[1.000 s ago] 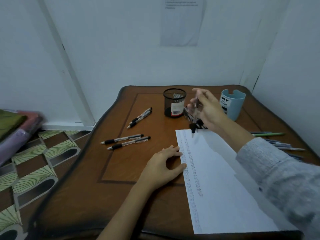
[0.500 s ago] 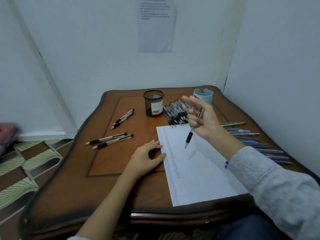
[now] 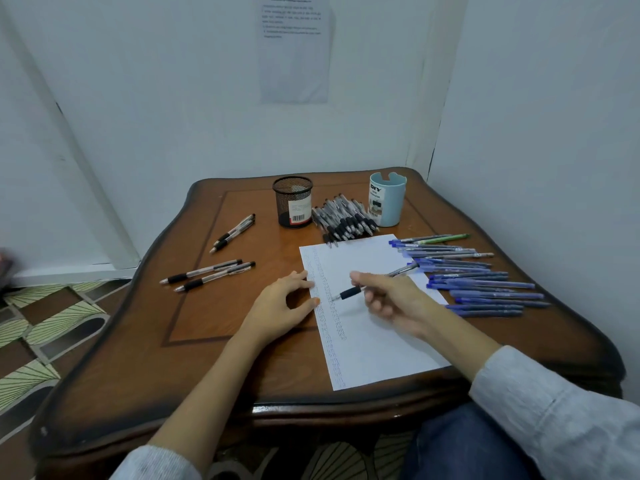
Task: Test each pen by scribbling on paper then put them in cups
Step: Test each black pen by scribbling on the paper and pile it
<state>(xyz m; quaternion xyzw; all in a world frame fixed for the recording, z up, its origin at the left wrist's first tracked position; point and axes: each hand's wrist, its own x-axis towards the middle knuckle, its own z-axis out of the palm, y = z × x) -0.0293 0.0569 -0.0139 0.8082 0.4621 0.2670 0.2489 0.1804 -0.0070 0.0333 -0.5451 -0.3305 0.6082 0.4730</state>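
A white sheet of paper [image 3: 377, 341] lies on the wooden table [image 3: 242, 368], with columns of small scribbles along its left side. My right hand [image 3: 394, 299] holds a black-grip pen [image 3: 349, 292], its tip down at the scribbled columns. My left hand [image 3: 282, 308] rests on the paper's left edge, fingers spread. At the back stand a black mesh cup [image 3: 293, 202] and a light blue cup [image 3: 387, 199]. A heap of black-grip pens [image 3: 343, 220] lies between them.
Several blue pens [image 3: 485, 282] and one green pen [image 3: 446, 239] lie in a row on the right of the table. Two pairs of black-grip pens [image 3: 207, 271] lie on the left. Walls close the back and right. Patterned floor shows on the left.
My right hand came from the pen heap at the back with one pen and lowered its tip to the paper. The camera pulled back. My left hand stayed on the paper's edge.
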